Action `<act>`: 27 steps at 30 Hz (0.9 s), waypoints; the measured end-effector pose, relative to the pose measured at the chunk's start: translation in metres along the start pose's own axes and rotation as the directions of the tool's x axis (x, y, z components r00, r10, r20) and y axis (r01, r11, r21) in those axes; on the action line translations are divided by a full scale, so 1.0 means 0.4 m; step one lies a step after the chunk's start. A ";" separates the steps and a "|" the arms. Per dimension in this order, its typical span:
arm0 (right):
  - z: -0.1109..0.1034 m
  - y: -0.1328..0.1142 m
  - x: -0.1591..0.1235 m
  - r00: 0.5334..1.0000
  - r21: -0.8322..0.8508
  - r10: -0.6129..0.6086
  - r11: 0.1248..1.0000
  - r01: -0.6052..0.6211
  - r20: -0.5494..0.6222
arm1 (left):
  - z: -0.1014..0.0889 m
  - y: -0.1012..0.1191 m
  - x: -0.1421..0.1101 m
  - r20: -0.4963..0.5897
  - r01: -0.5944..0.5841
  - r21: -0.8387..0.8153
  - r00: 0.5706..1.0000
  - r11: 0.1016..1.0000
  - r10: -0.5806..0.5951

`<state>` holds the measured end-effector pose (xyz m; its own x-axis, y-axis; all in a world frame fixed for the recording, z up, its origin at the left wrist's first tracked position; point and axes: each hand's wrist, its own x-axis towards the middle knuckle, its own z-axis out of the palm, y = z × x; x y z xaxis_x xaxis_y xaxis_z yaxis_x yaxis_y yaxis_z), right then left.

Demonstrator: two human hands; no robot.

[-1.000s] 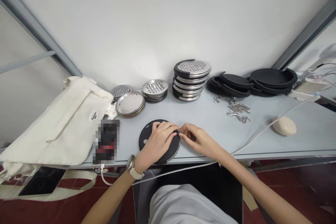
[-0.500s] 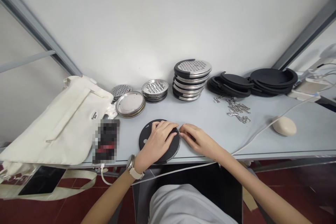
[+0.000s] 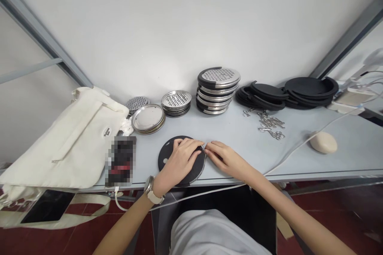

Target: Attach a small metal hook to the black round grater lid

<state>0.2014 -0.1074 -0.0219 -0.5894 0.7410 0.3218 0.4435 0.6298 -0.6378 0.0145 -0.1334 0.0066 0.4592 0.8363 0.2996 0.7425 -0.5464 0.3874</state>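
A black round disc with a metal rim along its right side lies flat at the table's front edge. My left hand rests over it, fingers curled across its right part and thumb at the rim, holding it down. From the right, my right hand pinches at that rim. A small shiny metal piece shows at its fingertips, mostly hidden. Behind my right hand lies a loose pile of small metal clasps.
At the back stand a stack of round graters in black holders, smaller grater discs, plain metal discs and black round holders. A cream bag and phone are left. A mouse and white cable are right.
My right fingertips have shifted very slightly at the rim. My left hand and the black disc stay in place.
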 end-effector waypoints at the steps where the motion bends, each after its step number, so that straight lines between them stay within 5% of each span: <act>1: 0.000 -0.001 0.000 1.000 -0.001 -0.001 1.000 0.001 0.001 | 0.000 0.000 0.000 0.001 -0.002 -0.002 1.000 1.000 0.002; 27: -0.001 -0.011 -0.004 0.999 -0.024 0.037 0.999 -0.037 0.010 | -0.006 0.002 0.002 -0.006 -0.014 -0.048 1.000 0.999 0.014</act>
<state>0.2006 -0.1112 -0.0191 -0.5795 0.7613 0.2909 0.4806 0.6075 -0.6324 0.0143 -0.1334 0.0093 0.4662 0.8286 0.3101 0.7117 -0.5594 0.4249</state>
